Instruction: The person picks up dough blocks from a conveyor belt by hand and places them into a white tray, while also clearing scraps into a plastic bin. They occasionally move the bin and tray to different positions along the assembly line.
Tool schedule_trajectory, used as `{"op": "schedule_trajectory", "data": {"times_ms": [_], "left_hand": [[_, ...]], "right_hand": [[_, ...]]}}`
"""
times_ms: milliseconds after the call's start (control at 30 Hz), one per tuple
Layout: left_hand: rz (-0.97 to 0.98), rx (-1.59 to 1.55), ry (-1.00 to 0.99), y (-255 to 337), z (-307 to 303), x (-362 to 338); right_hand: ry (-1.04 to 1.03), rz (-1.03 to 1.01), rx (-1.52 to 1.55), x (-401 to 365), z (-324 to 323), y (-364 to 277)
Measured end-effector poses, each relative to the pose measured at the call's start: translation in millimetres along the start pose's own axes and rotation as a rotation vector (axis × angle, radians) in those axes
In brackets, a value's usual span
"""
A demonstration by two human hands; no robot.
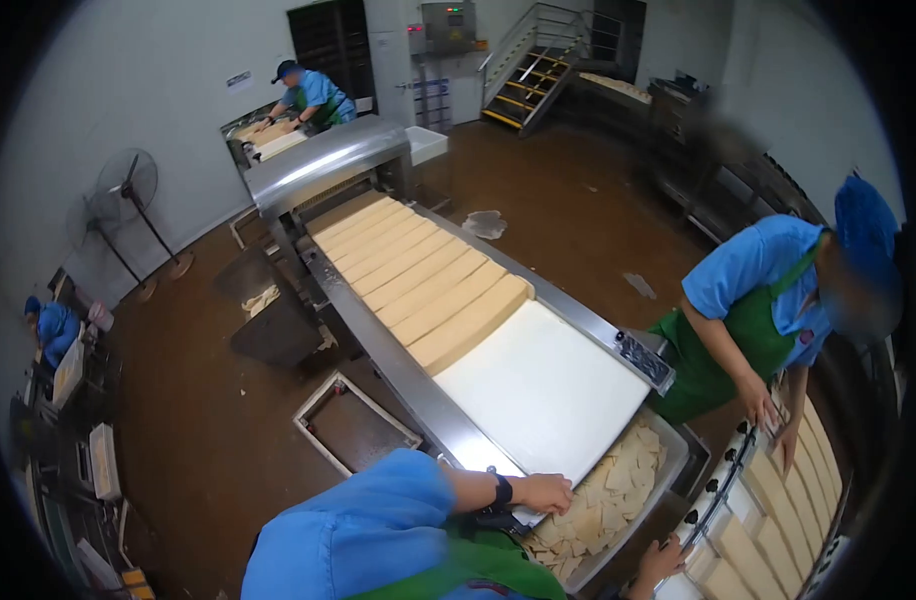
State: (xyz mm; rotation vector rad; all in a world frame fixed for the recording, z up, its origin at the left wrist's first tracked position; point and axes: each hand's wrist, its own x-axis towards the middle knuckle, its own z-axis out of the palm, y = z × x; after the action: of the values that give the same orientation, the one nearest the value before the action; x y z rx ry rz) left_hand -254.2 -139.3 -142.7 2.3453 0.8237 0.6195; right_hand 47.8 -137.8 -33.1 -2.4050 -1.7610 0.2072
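Observation:
My left hand (543,493), with a dark band on the wrist, lies at the near end of the white conveyor belt (543,390), fingers curled over its edge. Below that edge a pale bin (671,462) holds many thin, broken dough scraps (603,500). My right hand (661,560) is beside the rail of a second line (703,515), its fingers apart and nothing seen in them. Long pale dough strips (743,560) lie on that line. Farther up the first belt, thick dough strips (428,275) sit side by side.
A co-worker (748,310) leans over the right line, both hands on its strips. Another person (318,95) works behind the metal hood (328,165), and one more (53,325) at far left. An empty metal frame (358,425), a fan (128,180) and stairs (528,85) stand around.

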Motion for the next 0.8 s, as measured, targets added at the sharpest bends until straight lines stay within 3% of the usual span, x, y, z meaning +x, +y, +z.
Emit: {"op": "schedule_trajectory", "data": {"times_ms": [400,500,567,600,667,700,733,800], "left_hand": [[0.141,-0.067,0.016,-4.1,-3.4,-8.9],[0.129,-0.057,-0.008,-8.7,-5.2,-13.2],[0.132,-0.022,-0.025,-5.3,-11.4,-14.2],[0.150,0.018,-0.008,-0.1,-19.3,-13.4],[0.127,-0.021,-0.024,2.7,-28.2,-12.6],[0.159,-0.024,-0.010,5.2,-32.8,-12.6],[0.182,-0.025,0.015,8.5,-37.4,-12.1],[0.128,-0.074,-0.037,15.7,-46.1,-10.5]], "right_hand": [[0.109,-0.048,-0.047,12.6,29.4,26.9],[0.325,-0.211,0.124,15.2,41.5,30.4],[0.222,-0.222,0.102,18.3,36.3,29.0],[0.397,-0.242,0.121,16.2,43.9,28.4],[0.176,-0.108,0.103,15.2,24.4,14.6],[0.299,-0.120,0.053,11.1,30.4,17.7],[0.172,-0.005,0.024,11.3,24.9,14.1],[0.227,-0.013,0.010,4.1,17.5,10.2]]}}
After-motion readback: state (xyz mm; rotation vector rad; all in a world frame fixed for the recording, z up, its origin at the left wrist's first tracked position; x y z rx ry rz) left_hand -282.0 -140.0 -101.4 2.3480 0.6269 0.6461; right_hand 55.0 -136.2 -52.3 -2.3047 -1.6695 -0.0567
